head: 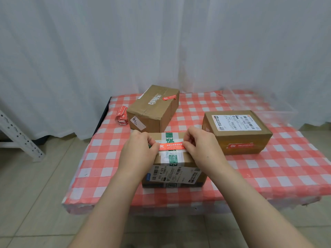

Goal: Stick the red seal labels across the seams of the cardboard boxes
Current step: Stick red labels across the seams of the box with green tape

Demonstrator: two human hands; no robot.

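On nearest box (188, 160), red seal label (172, 146), left hand (138, 151) and right hand (198, 147) pinching its ends

A red seal label (171, 146) with white print lies stretched between the left hand (138, 151) and right hand (200, 149), each pinching one end. It runs crosswise over the green-and-white tape (169, 137) on the nearest box (174, 169), directly under both hands. Beyond the left hand sits a second box (154, 110), with a second label (169, 97) at its far top edge. A folded bundle of spare labels (122, 115) lies further left. Right of the right hand, a third box (236, 133) carries a third label (240, 145) on its near side.
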